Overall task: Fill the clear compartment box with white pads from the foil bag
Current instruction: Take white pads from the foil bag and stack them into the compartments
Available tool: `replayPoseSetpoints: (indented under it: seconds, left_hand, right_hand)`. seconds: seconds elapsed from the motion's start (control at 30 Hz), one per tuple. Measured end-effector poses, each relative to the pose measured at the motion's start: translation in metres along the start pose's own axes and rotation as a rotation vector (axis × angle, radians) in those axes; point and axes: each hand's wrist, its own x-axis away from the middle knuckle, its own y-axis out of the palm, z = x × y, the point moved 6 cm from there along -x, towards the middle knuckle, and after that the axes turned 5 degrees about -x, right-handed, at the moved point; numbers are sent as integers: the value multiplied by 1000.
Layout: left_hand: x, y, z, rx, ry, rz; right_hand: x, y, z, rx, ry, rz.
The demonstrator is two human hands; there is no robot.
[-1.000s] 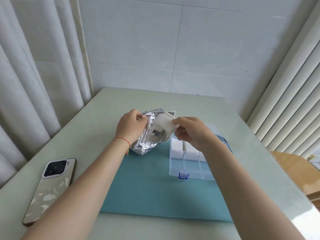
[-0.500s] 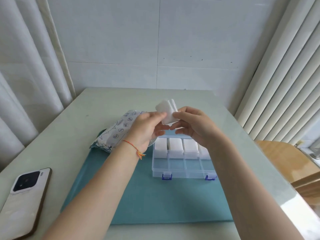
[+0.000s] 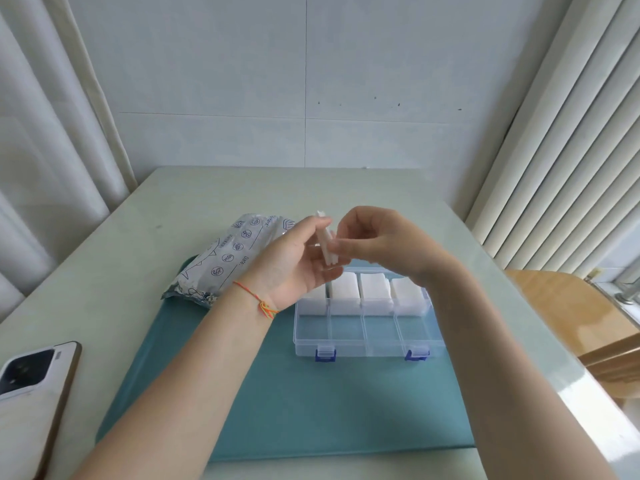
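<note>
Both hands raised above the far edge of the box [image 3: 363, 336], meeting over a thin stack of pads [image 3: 326, 242] held edge-on. Left hand [image 3: 294, 263] palm-up, fingers [image 3: 320, 223] loosely extended behind the stack, thumb side supporting it. Right hand [image 3: 377, 240] curled, fingers [image 3: 341, 244] pinching the stack from the right. Box sat open on a teal mat [image 3: 311, 403], blue latches [image 3: 325, 355] facing the person. Far row packed with white pads [image 3: 375, 285] in all visible compartments, the leftmost partly hidden by the left hand; near row of four compartments bare. Bag [image 3: 232, 258] lay flat to the left of the box, printed side up, partly on the mat and partly on the counter [image 3: 194, 202], not touched by either hand. Orange string bracelet [image 3: 259, 301] on the left wrist. Phone [image 3: 31, 386] lay camera-up at the counter's near left edge, well apart from the mat's contents.
</note>
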Motion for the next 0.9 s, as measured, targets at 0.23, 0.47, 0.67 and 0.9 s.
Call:
replayPoseSetpoints:
  seconds: [0.23, 0.47, 0.67, 0.9]
  left_hand:
    - [4, 2, -14, 152, -129, -5]
    - [7, 6, -14, 96, -99, -146]
    - [3, 1, -16, 77, -50, -122]
    - [4, 2, -15, 51, 10, -160]
  right_hand:
    - [6, 24, -5, 297, -81, -104]
    - [8, 44, -14, 369, -127, -104]
    - [8, 46, -19, 372, -193, -94]
    - [6, 49, -19, 370, -202, -93]
